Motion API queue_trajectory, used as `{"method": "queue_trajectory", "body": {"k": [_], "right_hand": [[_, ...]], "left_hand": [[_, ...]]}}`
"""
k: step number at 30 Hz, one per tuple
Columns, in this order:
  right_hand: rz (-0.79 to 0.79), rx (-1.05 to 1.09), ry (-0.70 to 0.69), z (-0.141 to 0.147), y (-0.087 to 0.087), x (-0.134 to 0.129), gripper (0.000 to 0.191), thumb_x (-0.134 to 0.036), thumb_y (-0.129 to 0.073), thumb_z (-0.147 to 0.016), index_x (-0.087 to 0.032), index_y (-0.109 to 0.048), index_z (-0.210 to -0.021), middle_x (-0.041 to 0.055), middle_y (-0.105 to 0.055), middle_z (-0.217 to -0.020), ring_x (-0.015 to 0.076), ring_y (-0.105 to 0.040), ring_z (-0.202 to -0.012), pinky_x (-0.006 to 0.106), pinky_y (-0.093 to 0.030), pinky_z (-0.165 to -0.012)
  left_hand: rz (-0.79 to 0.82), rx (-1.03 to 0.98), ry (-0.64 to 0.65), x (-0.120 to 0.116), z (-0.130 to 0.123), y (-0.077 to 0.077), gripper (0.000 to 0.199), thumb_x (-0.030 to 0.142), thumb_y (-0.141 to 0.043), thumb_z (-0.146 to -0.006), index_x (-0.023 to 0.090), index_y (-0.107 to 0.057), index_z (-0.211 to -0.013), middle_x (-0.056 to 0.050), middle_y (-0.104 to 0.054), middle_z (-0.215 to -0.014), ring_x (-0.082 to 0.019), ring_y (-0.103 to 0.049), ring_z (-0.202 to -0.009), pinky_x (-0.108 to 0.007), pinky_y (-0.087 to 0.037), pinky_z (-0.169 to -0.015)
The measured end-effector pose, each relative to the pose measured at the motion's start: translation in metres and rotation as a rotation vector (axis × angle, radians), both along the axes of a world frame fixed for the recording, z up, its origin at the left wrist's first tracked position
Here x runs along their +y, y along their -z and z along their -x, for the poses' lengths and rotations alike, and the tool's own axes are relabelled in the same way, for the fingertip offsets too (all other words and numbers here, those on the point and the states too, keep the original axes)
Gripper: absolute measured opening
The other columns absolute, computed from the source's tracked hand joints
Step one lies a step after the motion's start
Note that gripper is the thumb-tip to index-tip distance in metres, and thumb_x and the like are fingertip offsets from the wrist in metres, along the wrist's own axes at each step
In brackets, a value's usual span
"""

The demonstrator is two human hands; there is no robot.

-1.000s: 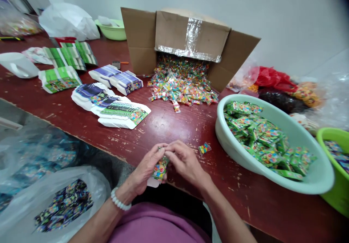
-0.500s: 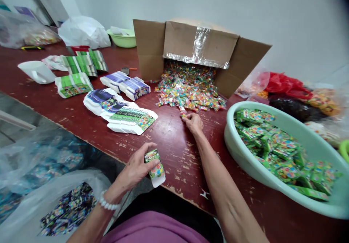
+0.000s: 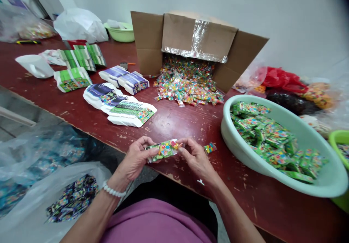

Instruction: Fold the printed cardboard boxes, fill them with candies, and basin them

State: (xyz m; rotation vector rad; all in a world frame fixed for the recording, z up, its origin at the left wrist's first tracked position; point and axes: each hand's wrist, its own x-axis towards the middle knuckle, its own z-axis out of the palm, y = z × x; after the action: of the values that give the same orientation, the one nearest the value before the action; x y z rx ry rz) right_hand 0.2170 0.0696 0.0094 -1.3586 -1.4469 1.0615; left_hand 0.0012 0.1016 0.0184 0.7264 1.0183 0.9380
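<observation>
A small green printed box [image 3: 161, 150] lies tilted in my left hand [image 3: 137, 156], thumb on its face and fingers around its far side. My right hand [image 3: 195, 158] pinches a small clear candy packet [image 3: 176, 144] with red and orange pieces at the box's right end. How far the packet reaches into the box is hard to see. Just beyond the right hand's knuckles shows a second candy packet [image 3: 209, 148]; whether it rests on the table or is tucked in the hand, I cannot tell. Flattened green cartons [image 3: 133, 114] lie fanned out ahead of my left hand.
A cardboard box [image 3: 199, 35] on its side spills a heap of candy packets [image 3: 188, 86]. At right stands a pale green tub [image 3: 245, 166] of filled green boxes. Bundled cartons [image 3: 72, 79] and a white mug [image 3: 35, 66] sit left. Below hangs a plastic bag [image 3: 27, 214] of dark packets.
My right hand has come back from the candy heap to the box with a packet. The left hand has turned the box from upright to nearly level and raised it slightly.
</observation>
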Motion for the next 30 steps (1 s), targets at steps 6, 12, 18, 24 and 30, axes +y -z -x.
{"method": "queue_trajectory", "body": {"k": [6, 12, 18, 24, 30], "right_hand": [[-0.070, -0.123, -0.122, -0.009, -0.011, 0.004, 0.027, -0.020, -0.061, -0.089, -0.025, -0.065, -0.115, 0.0019, -0.070, -0.092, 0.0173, -0.064, -0.079, 0.031, -0.049, -0.073], [-0.058, -0.053, -0.022, -0.012, -0.016, 0.007, 0.017, -0.022, -0.064, -0.087, -0.021, -0.066, -0.104, 0.0030, -0.074, -0.090, 0.0179, -0.068, -0.079, 0.030, -0.052, -0.071], [-0.261, -0.390, -0.133, -0.003, -0.032, 0.003, 0.019, -0.013, -0.056, -0.089, -0.023, -0.069, -0.099, 0.0040, -0.074, -0.087, 0.0187, -0.067, -0.076, 0.030, -0.049, -0.071], [-0.175, -0.229, -0.188, 0.004, -0.033, 0.000, 0.034, -0.018, -0.055, -0.093, -0.026, -0.058, -0.126, 0.0038, -0.076, -0.102, 0.0194, -0.070, -0.087, 0.031, -0.050, -0.079], [0.145, 0.303, 0.065, 0.006, -0.015, -0.001, 0.036, -0.039, -0.075, -0.080, -0.024, -0.060, -0.110, 0.0026, -0.069, -0.098, 0.0138, -0.061, -0.067, 0.026, -0.050, -0.059]], "left_hand": [[0.044, -0.087, 0.471, -0.020, -0.016, 0.007, 0.054, 0.020, -0.087, -0.066, 0.015, -0.067, -0.116, -0.008, -0.073, -0.100, -0.018, -0.068, -0.088, -0.027, -0.052, -0.079], [-0.023, -0.125, 0.438, -0.020, -0.027, 0.003, 0.047, 0.021, -0.076, -0.077, 0.018, -0.066, -0.122, -0.007, -0.072, -0.099, -0.017, -0.065, -0.082, -0.027, -0.050, -0.076], [-0.174, 0.077, 0.416, -0.021, -0.029, -0.001, 0.041, 0.014, -0.065, -0.078, 0.020, -0.067, -0.119, -0.004, -0.067, -0.094, -0.018, -0.059, -0.083, -0.024, -0.049, -0.073], [-0.080, 0.017, 0.299, -0.022, -0.034, 0.000, 0.029, 0.029, -0.066, -0.082, 0.019, -0.070, -0.110, -0.004, -0.070, -0.093, -0.018, -0.062, -0.082, -0.026, -0.051, -0.070], [0.162, -0.114, 0.162, -0.020, -0.035, 0.001, 0.052, 0.062, -0.063, -0.083, 0.014, -0.075, -0.099, -0.010, -0.074, -0.082, -0.019, -0.062, -0.062, -0.030, -0.052, -0.056]]}}
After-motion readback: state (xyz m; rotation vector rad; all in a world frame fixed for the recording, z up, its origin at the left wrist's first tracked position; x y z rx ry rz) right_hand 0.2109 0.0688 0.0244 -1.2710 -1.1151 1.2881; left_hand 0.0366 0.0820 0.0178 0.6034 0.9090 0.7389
